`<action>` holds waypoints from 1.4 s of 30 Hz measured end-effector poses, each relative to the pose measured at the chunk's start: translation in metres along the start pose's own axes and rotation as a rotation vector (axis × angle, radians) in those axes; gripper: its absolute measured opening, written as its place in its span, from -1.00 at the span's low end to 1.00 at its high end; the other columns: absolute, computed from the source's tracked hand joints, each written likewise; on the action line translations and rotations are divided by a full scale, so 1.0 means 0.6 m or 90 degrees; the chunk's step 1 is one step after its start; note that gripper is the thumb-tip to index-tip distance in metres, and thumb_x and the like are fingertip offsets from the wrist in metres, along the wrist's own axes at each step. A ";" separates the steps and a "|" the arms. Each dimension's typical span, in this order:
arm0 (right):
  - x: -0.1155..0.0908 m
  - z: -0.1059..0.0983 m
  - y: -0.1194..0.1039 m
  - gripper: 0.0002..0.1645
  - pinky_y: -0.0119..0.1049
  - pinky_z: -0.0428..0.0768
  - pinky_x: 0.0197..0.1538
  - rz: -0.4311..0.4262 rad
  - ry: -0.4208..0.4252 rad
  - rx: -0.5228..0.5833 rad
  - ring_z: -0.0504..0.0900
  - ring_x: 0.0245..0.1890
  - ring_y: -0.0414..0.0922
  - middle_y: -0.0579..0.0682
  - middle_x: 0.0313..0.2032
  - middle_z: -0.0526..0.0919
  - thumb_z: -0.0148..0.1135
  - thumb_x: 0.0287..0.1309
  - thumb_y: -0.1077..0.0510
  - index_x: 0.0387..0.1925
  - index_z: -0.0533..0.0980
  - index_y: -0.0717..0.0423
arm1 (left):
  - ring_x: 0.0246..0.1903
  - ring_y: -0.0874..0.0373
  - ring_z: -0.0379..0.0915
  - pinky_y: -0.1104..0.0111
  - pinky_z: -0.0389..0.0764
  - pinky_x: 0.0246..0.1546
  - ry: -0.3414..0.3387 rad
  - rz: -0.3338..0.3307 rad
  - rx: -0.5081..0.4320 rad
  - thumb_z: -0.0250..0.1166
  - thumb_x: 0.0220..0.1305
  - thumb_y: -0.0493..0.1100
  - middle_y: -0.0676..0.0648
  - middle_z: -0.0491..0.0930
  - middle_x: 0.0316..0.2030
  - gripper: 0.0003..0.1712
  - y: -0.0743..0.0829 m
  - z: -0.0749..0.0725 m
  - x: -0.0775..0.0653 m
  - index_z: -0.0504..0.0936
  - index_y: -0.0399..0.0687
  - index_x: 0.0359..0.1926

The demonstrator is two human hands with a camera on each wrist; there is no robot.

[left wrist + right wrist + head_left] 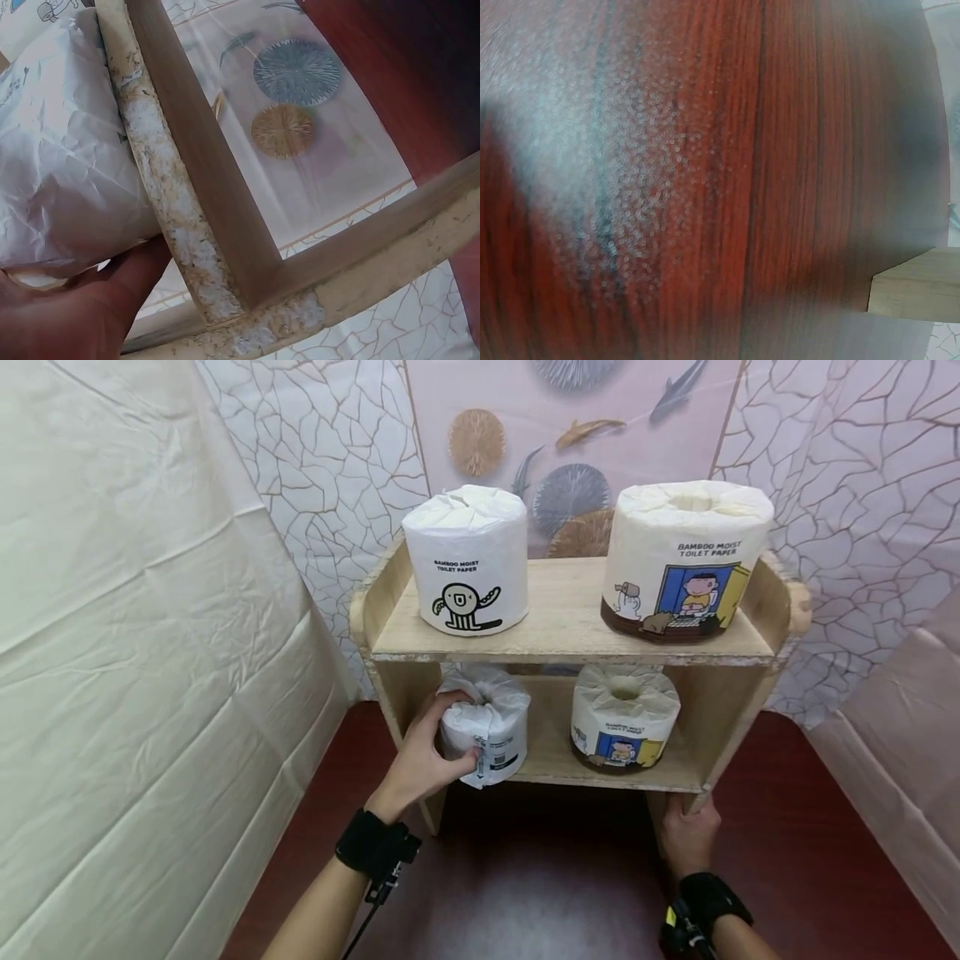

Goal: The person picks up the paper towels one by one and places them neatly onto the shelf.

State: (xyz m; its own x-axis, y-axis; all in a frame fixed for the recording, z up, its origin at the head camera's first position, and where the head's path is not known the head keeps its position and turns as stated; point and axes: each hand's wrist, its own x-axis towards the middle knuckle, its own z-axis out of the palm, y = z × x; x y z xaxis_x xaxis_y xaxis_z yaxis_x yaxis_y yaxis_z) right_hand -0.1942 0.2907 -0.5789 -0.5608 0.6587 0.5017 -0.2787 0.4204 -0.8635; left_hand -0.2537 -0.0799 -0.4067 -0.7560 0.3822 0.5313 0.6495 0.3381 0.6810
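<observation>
My left hand grips a white paper-wrapped toilet roll at the left of the lower shelf, thumb on its front and fingers over its top left. In the left wrist view the crinkled wrapper fills the left side, beside the shelf's worn front edge. Below the lower shelf's right corner, my right hand holds the right leg of the wooden shelf unit; its fingertips are hidden behind the wood. A second roll, with a cartoon print, stands at the lower right.
Two larger rolls stand on the top shelf: a white one with a dog-like drawing at left, a cartoon-printed one at right. The unit stands on a dark red wooden table. Pale cloth hangs at the left.
</observation>
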 end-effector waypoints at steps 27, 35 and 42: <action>-0.001 -0.003 0.009 -0.60 -0.55 0.38 -0.17 -0.010 -0.042 0.008 0.50 -0.27 -0.43 -0.67 -0.18 0.52 0.18 0.51 0.30 0.28 0.53 0.39 | 0.14 -0.13 0.46 -0.05 0.56 0.06 0.112 -0.037 0.133 0.65 0.03 0.07 -0.16 0.34 0.31 -0.32 0.055 0.007 -0.026 0.60 0.26 0.19; -0.002 -0.002 0.002 -0.57 -0.61 0.40 -0.07 -0.005 -0.040 0.017 0.54 -0.10 -0.52 -0.60 -0.10 0.54 0.20 0.48 0.34 0.31 0.53 0.36 | -0.02 -0.21 0.56 -0.05 0.61 -0.02 0.146 -0.144 0.143 0.68 0.00 0.09 -0.16 0.26 0.31 -0.36 0.086 0.012 -0.040 0.60 0.34 0.10; -0.002 -0.003 -0.001 -0.55 -0.60 0.37 -0.11 -0.002 -0.035 0.007 0.51 -0.18 -0.52 -0.67 -0.15 0.50 0.20 0.44 0.38 0.31 0.53 0.35 | -0.08 -0.29 0.58 -0.05 0.67 -0.13 0.190 -0.161 0.216 0.68 0.04 0.13 -0.15 0.23 0.32 -0.37 0.111 0.034 -0.044 0.59 0.38 0.11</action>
State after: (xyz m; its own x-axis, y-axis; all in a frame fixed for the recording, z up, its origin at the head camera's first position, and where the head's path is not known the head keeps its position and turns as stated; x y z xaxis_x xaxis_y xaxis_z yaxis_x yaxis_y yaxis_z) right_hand -0.1920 0.2908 -0.5786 -0.6023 0.6215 0.5011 -0.2884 0.4159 -0.8625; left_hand -0.1887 -0.0498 -0.3859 -0.8503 0.0069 0.5263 0.3959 0.6672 0.6309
